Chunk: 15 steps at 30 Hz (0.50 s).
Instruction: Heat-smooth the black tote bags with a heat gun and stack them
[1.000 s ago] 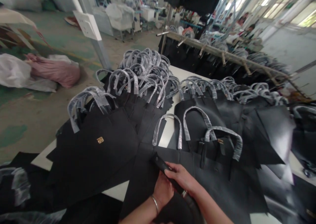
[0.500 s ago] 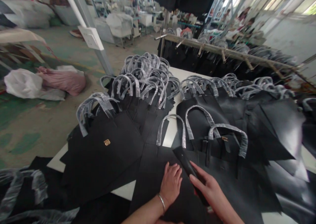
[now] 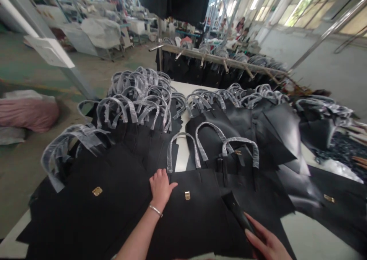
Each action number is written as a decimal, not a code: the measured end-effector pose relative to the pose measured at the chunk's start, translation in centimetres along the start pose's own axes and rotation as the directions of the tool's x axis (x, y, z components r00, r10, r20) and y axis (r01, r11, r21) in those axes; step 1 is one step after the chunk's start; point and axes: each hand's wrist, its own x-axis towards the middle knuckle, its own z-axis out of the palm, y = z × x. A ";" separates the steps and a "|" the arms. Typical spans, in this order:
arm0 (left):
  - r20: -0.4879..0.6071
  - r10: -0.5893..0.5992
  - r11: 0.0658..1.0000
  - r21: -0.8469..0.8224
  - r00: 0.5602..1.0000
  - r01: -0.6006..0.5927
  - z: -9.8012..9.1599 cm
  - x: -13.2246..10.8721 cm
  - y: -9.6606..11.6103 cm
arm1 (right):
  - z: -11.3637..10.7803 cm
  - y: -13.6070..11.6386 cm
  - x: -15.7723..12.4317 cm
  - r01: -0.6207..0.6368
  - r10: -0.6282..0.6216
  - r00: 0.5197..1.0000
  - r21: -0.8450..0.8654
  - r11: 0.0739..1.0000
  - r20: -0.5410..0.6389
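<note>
My left hand [image 3: 161,187] rests palm down at the upper left of a black bag panel [image 3: 190,221], thumb spread away from the fingers. A gold lock plate [image 3: 187,195] shows on that panel, below its plastic-wrapped handle [image 3: 182,137]. At the lower right, my right hand [image 3: 268,239] is closed around a black strap [image 3: 236,210], whose flat end with a small dot points up and left over the panels. The strap's lower end is hidden by the hand. Left of my left hand lies another black panel [image 3: 86,218] with a gold lock plate [image 3: 97,191].
Piles of black bag pieces with wrapped handles [image 3: 137,86] cover much of the white table [image 3: 318,237]. A grey metal post [image 3: 71,78] stands at the left. Behind the table, a rack [image 3: 212,57] holds more bags. A pink sack [image 3: 28,111] lies on the floor.
My left hand has shifted left, off the panel's middle, and the gold lock plate there now shows. My right hand, still holding the strap, sits lower and farther right. The view has turned right.
</note>
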 end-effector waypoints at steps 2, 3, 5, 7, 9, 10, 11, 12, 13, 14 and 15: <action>0.066 0.013 0.999 0.037 0.998 -0.016 -0.3 1.0 0.0 | 0.7 0.2 0.3 0.002 -0.002 1.000 0.013 1.000 0.012; 0.082 0.018 0.999 0.047 0.996 -0.022 -0.4 1.3 0.1 | 1.1 0.1 0.4 0.008 -0.008 1.000 0.023 1.000 0.014; 0.091 0.034 0.998 0.056 0.995 -0.039 -0.3 1.9 0.2 | 2.1 -0.2 0.8 0.021 -0.022 0.999 0.043 0.999 0.026; 0.096 0.065 0.997 0.045 0.993 -0.069 -0.2 2.3 0.1 | 3.0 -0.8 1.1 0.019 -0.021 0.999 0.058 0.998 0.040; 0.119 0.104 0.994 0.025 0.987 -0.108 -0.2 2.6 -0.2 | 3.5 -1.7 1.3 0.012 -0.015 0.999 0.070 0.997 0.035; 0.135 0.125 0.992 0.015 0.983 -0.128 -0.1 2.7 -0.3 | 3.5 -2.1 1.3 0.011 -0.012 1.000 0.078 0.997 0.019; 0.153 0.144 0.989 0.005 0.978 -0.146 -0.1 2.8 -0.5 | 3.2 -2.4 1.2 0.012 -0.012 1.000 0.086 0.996 -0.006; 0.168 0.160 0.987 -0.006 0.973 -0.161 -0.1 2.9 -0.7 | 2.7 -2.6 1.1 0.015 -0.011 0.999 0.100 0.995 -0.042; 0.179 0.170 0.985 -0.018 0.969 -0.169 -0.1 3.0 -0.9 | 2.1 -2.7 0.9 0.013 -0.003 0.997 0.119 0.993 -0.083; 0.183 0.174 0.985 -0.030 0.968 -0.171 -0.1 3.1 -1.1 | 1.3 -2.6 0.5 0.009 0.008 0.993 0.142 0.990 -0.119; 0.180 0.171 0.985 -0.040 0.969 -0.167 -0.1 3.1 -1.4 | 0.5 -2.4 0.1 0.000 0.025 0.989 0.167 0.986 -0.148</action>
